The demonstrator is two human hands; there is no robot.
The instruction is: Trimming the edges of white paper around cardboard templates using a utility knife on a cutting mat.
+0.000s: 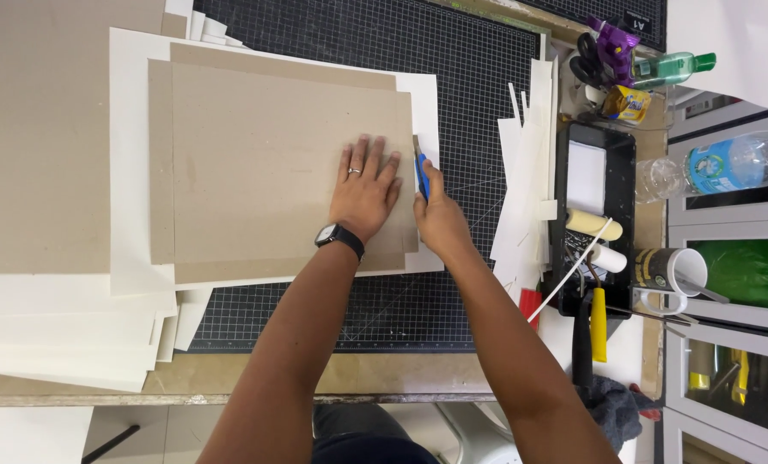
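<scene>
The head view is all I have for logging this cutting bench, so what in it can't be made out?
- Head view: blade of the blue knife, covered by the right hand.
- Head view: white sheet, mostly under the grey board that the left hand presses.
- Head view: inside of the mug, too small to tell.
- Head view: clear bottle, cut by the right edge.

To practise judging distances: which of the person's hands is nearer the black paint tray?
Right. The right hand grips a blue cutter nearer the black paint tray; the left hand lies farther away.
</scene>
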